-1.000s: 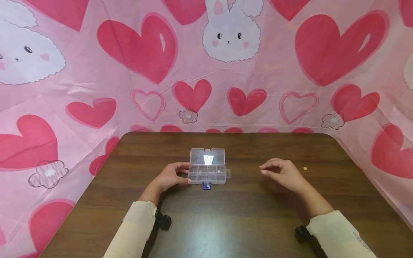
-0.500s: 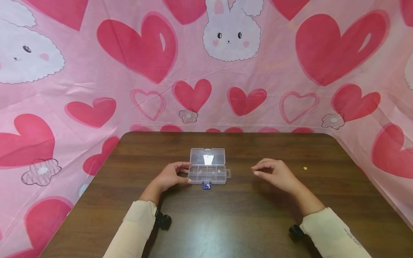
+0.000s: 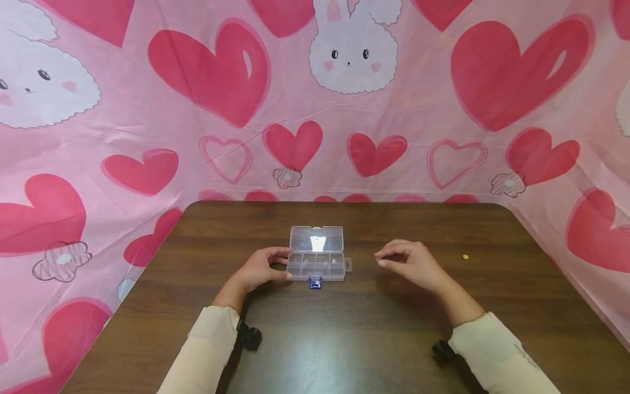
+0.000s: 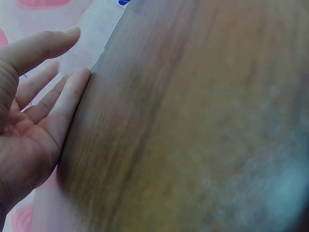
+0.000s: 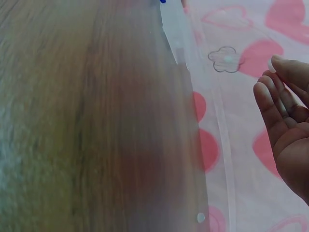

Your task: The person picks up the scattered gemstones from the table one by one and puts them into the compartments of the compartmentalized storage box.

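Note:
A clear plastic compartment box sits on the table with its lid raised at the back. Its blue latch hangs at the front, and small whitish pieces show in the far row of compartments. My left hand holds the box by its left side, thumb at the near corner and fingers at the far one. To the right of the box, above the table, my right hand pinches a small white pill-like piece between thumb and fingertips.
Right of my right hand, a small yellow piece lies on the brown wooden table. A hanging tab juts from the box's right side. Behind the table hangs a pink cloth with hearts and rabbits.
My right hand has moved left toward the box, still pinching the white piece. The left hand, box and yellow piece have stayed in place.

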`<state>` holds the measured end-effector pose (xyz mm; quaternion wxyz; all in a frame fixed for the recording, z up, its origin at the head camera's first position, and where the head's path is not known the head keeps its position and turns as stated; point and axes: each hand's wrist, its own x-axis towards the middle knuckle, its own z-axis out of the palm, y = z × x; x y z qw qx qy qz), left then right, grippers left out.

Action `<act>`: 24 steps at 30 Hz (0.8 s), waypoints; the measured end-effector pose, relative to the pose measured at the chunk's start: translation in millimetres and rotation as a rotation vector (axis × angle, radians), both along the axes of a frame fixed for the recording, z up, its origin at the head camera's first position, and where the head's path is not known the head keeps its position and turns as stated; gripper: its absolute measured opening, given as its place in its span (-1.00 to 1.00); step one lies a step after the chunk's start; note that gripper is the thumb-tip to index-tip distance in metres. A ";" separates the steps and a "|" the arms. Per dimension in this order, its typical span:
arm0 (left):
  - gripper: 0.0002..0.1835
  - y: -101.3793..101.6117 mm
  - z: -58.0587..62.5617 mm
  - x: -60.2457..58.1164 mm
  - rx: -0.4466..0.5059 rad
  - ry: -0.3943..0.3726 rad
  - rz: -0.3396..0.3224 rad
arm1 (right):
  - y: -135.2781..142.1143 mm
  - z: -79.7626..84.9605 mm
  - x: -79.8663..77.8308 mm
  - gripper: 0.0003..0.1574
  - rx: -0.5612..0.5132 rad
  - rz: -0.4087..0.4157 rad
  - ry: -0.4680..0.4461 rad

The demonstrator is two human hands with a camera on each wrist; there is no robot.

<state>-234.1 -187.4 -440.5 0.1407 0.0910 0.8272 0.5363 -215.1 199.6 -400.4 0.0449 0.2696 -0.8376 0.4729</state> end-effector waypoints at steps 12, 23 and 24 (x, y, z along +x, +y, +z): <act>-0.34 5.2 30.6 16.3 0.015 0.012 -0.043 | -24.8 23.6 9.8 -0.82 0.037 0.044 -0.035; -0.33 3.0 14.4 8.1 0.011 0.004 -0.034 | -31.6 -1.2 -9.2 -0.82 0.006 0.120 -0.041; -0.32 2.2 10.3 6.1 0.010 0.007 -0.031 | -32.9 -1.1 -9.5 -0.81 0.008 0.123 -0.047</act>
